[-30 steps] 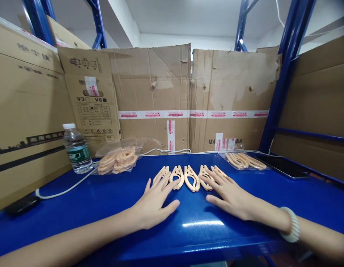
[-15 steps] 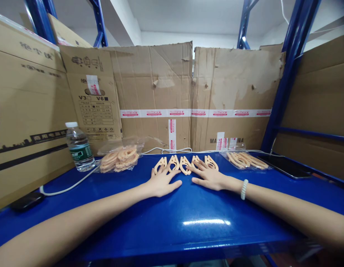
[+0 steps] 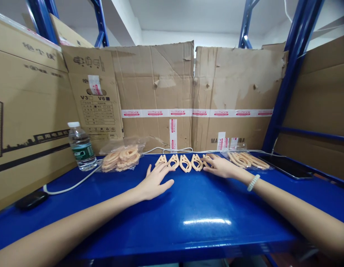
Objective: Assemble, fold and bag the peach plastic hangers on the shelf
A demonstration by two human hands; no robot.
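Head view: "V3" and "V6" are printed on the far-left carton (image 3: 92, 105), with the box beside "V6" filled black. "商用电" can be read on the left carton (image 3: 29, 104). "MA" and "INA" are shown on the far-right carton (image 3: 235, 89), the letters between being covered by tape strips (image 3: 222, 141). Red print on the long white tape (image 3: 196, 112) is too small to be read. A green label is carried by the clear ribbed bottle (image 3: 82, 148).

Five peach teardrop-shaped pieces (image 3: 182, 163) with hollow centres are laid in a row on the glossy blue surface (image 3: 160, 226), between two clear bags of similar pieces, one at left (image 3: 121, 159) and one at right (image 3: 248, 160).

The left hand (image 3: 153, 184) is spread flat, its fingertips placed over the two leftmost pieces; nothing is gripped. The right hand (image 3: 223, 167) is slightly bent over the rightmost piece; whether that piece is grasped cannot be told. A pale, ridged bracelet (image 3: 253, 183) is worn on the right wrist.
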